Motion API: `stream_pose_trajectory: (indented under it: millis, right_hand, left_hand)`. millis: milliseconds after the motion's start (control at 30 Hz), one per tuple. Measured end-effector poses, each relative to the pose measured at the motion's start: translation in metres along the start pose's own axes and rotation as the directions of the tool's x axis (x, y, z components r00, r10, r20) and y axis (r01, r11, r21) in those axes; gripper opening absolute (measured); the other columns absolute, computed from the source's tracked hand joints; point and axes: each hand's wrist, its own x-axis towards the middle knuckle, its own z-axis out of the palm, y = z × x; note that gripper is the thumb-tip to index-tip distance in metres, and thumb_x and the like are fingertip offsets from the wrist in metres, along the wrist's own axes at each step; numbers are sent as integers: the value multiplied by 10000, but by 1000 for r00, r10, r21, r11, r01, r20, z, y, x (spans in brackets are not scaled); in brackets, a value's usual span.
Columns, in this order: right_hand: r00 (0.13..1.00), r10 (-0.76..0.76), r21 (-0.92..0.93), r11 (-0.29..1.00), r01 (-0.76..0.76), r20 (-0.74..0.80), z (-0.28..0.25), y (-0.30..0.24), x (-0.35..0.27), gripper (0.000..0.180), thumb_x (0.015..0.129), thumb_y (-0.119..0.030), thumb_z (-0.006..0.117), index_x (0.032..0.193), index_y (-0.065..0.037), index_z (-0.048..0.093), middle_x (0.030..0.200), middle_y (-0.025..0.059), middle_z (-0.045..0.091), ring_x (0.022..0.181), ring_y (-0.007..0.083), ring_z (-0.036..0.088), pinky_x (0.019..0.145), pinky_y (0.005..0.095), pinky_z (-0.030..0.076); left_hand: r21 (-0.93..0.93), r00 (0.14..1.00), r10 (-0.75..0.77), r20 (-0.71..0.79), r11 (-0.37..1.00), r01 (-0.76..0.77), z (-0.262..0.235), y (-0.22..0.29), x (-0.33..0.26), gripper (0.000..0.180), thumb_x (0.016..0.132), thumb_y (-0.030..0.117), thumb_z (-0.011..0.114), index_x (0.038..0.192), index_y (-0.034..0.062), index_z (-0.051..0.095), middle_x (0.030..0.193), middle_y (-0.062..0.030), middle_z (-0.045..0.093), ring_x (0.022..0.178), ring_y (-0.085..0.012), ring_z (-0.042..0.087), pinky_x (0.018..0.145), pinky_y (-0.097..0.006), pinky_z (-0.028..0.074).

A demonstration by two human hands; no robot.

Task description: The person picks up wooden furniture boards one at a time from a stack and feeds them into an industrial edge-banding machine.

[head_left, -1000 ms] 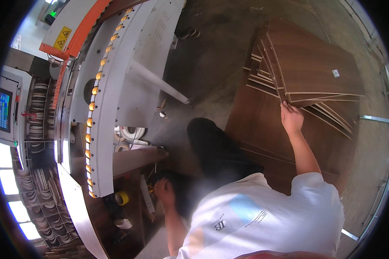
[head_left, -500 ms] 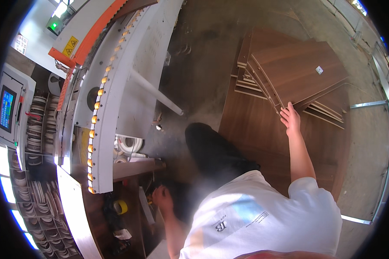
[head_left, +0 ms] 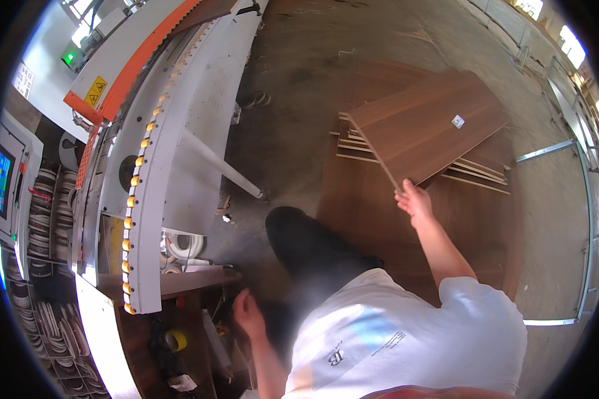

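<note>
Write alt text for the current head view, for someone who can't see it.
A person's right hand grips the near corner of a brown panel angled over a stack of brown boards. The left hand hangs apart, seemingly empty. At left stands a pale machine with orange trim and a row of yellow rollers.

Two hands: left hand at lower centre, right hand right of centre. One top brown board with one white label, upper right. One yellow tape roll, lower left.
</note>
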Motion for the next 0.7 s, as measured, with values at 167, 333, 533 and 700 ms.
stream_pose_trajectory:
  millis: [167,333,533,700]
  right_hand:
    - [964,136,-16,991,-136,230,29,30,-68,444,952,-457,720,1183,-91,620,1127,111,740,986,191,721,826,339,574]
    - [823,211,-119,977,-175,527,54,65,-109,416,1013,-390,640,1247,-46,634,1159,127,727,1081,217,690,893,368,565]
    - [760,256,-277,955,-104,598,43,49,-115,495,1041,-438,570,1147,34,671,1045,173,745,906,233,734,851,348,582]
    - [922,149,109,974,-199,358,-18,37,-54,503,1020,-470,600,1269,-33,611,1144,131,717,981,224,706,874,381,570]
  left_hand:
    - [-351,781,-179,598,817,457,73,172,37,252,1011,106,632,1239,15,686,1259,-116,690,1188,-186,625,1006,-323,506]
    - [-358,444,-75,893,478,802,170,189,36,443,1049,242,585,1396,-27,526,1304,-160,638,1169,-272,634,1026,-400,507]
    - [-232,297,-103,949,407,884,195,203,43,393,1022,193,639,1338,-24,550,1297,-138,634,1188,-272,618,1003,-426,523]
    - [-365,469,-143,871,451,815,190,194,28,302,996,160,665,1244,-9,624,1221,-107,669,1123,-246,641,944,-391,545]
